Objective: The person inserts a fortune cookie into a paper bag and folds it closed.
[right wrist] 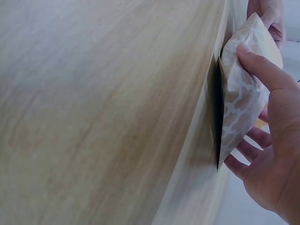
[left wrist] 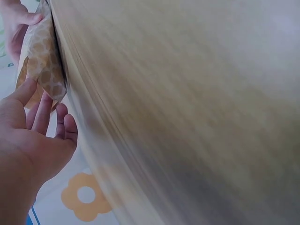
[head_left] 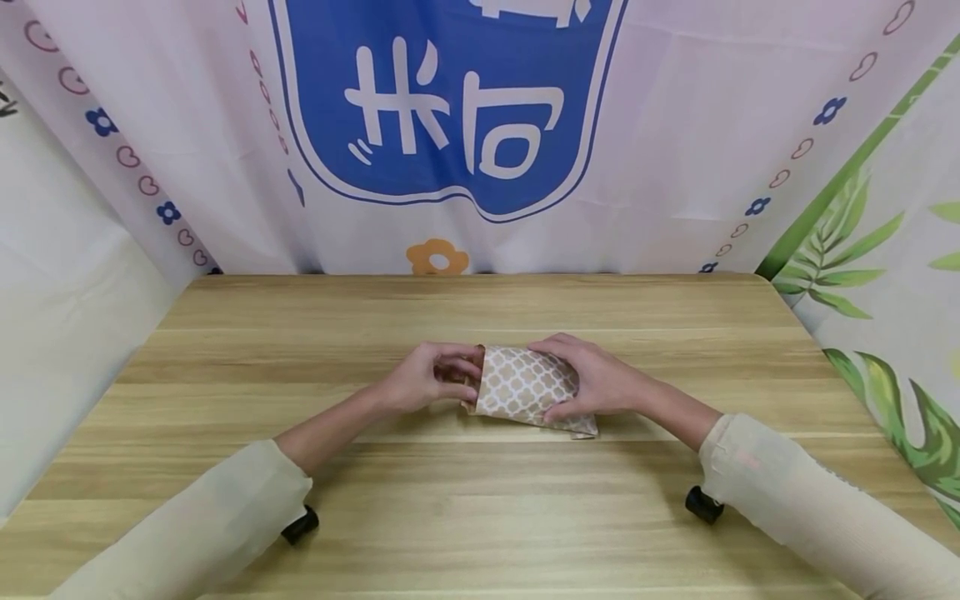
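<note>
A small tan paper bag [head_left: 517,383] with a white lattice print lies near the middle of the wooden table, its mouth facing left. My right hand [head_left: 607,379] grips the bag's right part, thumb on the near side and fingers over the far side. At the mouth is my left hand [head_left: 423,379], thumb and fingers spread apart with their tips right at the opening. In the left wrist view, some left fingertips [left wrist: 43,101] go behind the bag's edge, partly hidden. The right wrist view shows the bag [right wrist: 241,101] bulging, its printed side under the right thumb.
The wooden table [head_left: 480,517] reaches back to a hanging cloth [head_left: 660,183] with a blue sign and an orange flower [head_left: 437,257]. A leaf-printed cloth [head_left: 892,333] hangs at the right. Black devices [head_left: 300,525] show beneath both sleeves.
</note>
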A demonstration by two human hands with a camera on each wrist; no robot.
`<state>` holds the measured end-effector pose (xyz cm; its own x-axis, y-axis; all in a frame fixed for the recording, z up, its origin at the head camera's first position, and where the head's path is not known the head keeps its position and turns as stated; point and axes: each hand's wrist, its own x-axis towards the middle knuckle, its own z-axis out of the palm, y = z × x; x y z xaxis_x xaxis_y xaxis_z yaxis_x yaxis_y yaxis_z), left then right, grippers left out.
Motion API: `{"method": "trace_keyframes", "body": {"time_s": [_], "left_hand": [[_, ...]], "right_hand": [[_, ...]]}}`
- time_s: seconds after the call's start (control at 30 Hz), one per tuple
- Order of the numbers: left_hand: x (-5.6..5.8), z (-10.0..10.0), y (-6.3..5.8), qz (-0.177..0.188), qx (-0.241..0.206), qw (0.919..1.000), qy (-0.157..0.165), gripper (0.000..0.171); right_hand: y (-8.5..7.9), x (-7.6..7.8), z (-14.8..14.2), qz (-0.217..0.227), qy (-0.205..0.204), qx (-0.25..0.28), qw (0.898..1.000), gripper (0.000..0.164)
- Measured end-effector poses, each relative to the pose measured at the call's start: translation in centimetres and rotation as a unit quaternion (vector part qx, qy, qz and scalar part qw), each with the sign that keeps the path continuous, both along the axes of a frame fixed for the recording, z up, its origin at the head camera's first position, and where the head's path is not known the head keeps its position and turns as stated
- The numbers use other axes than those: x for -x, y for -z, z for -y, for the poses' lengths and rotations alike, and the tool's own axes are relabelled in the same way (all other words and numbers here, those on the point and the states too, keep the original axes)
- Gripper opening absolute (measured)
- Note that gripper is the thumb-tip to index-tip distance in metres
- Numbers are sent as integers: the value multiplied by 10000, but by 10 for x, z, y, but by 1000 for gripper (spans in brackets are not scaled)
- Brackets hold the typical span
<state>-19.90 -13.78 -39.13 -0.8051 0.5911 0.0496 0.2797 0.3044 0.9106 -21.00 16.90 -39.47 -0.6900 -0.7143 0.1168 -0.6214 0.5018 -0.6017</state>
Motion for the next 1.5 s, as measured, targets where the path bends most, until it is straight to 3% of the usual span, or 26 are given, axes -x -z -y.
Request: {"method": "trace_keyframes", "body": {"time_s": [0.2, 0.53, 0.7, 1.0, 1.2, 1.5], "left_hand": [[0, 5, -1, -155, 80, 9998, -50, 49], [-1, 17, -5, -291, 206, 9965, -759, 35], [-2, 21, -7, -358, 276, 9961, -759, 35], [-5, 23, -8, -38, 244, 9970, -737, 36], [-8, 25, -7, -50, 208, 9969, -758, 36], [-12, 30, -9, -160, 212, 9961, -846, 36]], "right_hand": [[-1, 0, 0, -32, -35, -21, 10000, 97], [-5, -2, 0, -107, 10, -26, 9999, 95], [-4, -2, 0, -182, -12, -11, 9998, 93], [-4, -4, -5, -144, 306, -207, 9992, 94], [-5, -6, -7, -100, 273, -91, 9995, 89], [-2, -8, -9, 309, 358, 241, 9986, 82]]}}
